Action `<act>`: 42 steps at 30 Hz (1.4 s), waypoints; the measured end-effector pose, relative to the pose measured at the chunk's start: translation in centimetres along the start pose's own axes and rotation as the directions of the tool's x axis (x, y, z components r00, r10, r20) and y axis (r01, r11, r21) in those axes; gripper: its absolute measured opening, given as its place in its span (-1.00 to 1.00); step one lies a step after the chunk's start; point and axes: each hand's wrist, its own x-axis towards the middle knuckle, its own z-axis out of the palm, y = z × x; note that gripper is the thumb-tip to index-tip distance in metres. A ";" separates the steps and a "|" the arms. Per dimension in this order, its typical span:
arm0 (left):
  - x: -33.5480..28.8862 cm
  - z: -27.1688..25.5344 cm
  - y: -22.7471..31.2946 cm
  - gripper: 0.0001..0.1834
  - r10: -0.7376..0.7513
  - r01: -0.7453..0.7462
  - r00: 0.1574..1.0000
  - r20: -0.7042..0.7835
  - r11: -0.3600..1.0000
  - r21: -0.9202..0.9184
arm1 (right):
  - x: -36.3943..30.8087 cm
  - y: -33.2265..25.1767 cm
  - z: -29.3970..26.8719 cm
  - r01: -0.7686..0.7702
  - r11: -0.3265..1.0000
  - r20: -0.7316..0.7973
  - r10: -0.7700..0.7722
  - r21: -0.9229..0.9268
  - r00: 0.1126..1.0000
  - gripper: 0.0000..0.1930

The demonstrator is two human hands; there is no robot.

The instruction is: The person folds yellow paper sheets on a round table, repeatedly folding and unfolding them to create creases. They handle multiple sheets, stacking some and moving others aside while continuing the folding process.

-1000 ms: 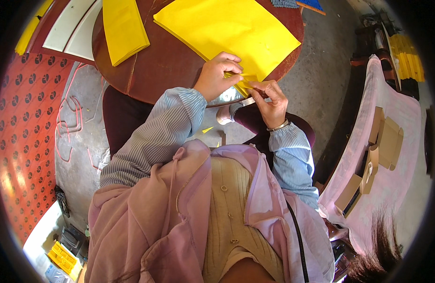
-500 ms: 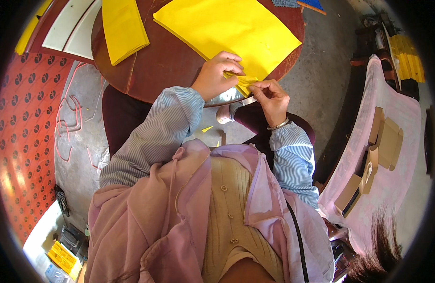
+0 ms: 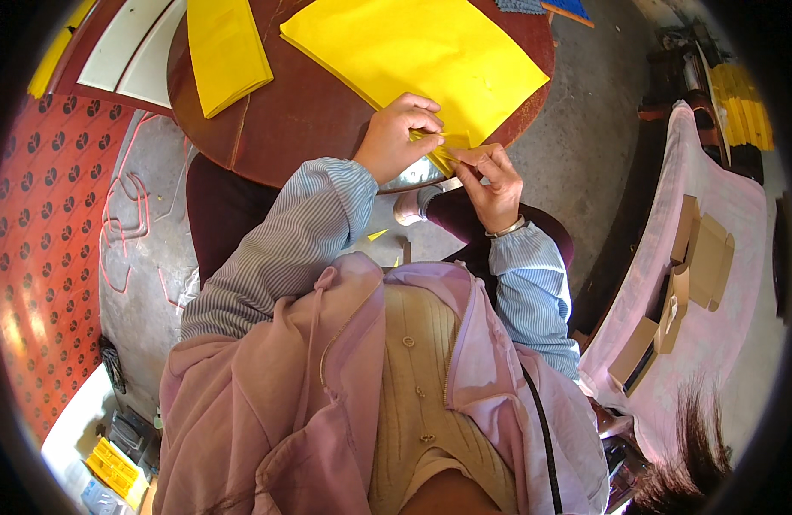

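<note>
At the near edge of a round red-brown table (image 3: pixel 306 120), both my hands close on a small piece of folded yellow paper (image 3: pixel 445 160). My left hand (image 3: pixel 402 136) grips its left side, the fingers curled over it. The thumb and forefinger of my right hand (image 3: pixel 492 182) pinch its right end. Part of the folded piece is hidden behind my fingers. Just beyond my hands lies a large stack of yellow paper sheets (image 3: pixel 422 64). A narrower stack of folded yellow paper (image 3: pixel 228 60) rests at the table's left.
Right of me, opened cardboard boxes (image 3: pixel 710 262) sit on a pink cloth (image 3: pixel 675 184). Red tubing (image 3: pixel 139 202) lies on the concrete floor at left, beside a red patterned panel (image 3: pixel 57 197). A yellow scrap (image 3: pixel 377 234) is on the floor below the table.
My right hand has shifted slightly left and downward, its thumb and forefinger moving along the folded yellow paper. My left hand has nudged slightly right, keeping its hold.
</note>
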 end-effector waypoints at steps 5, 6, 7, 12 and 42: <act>0.0 -0.2 0.2 -0.84 -0.016 0.016 1.000 0.005 1.000 -0.012 | -0.1 0.0 0.4 -0.149 0.970 -0.044 0.160 0.191 0.986 -0.79; 0.0 -0.2 0.2 -0.83 -0.030 0.030 0.999 0.021 1.000 -0.009 | -0.2 0.0 0.4 -0.190 0.949 -0.042 0.207 0.252 0.978 -0.78; 0.0 -0.2 0.2 -0.83 -0.027 0.027 1.000 0.016 1.000 -0.004 | -0.2 0.0 0.5 -0.217 0.946 -0.041 0.233 0.239 0.972 -0.78; 0.0 0.1 0.0 -0.85 0.009 -0.010 0.999 -0.032 1.000 -0.019 | -0.1 -0.1 0.3 -0.216 0.954 -0.030 0.227 0.207 0.974 -0.77; 0.0 -1.3 -0.1 -0.73 -0.007 0.006 0.990 0.139 1.000 0.012 | -0.3 0.6 0.8 -0.365 0.841 0.011 0.393 0.399 0.919 -0.90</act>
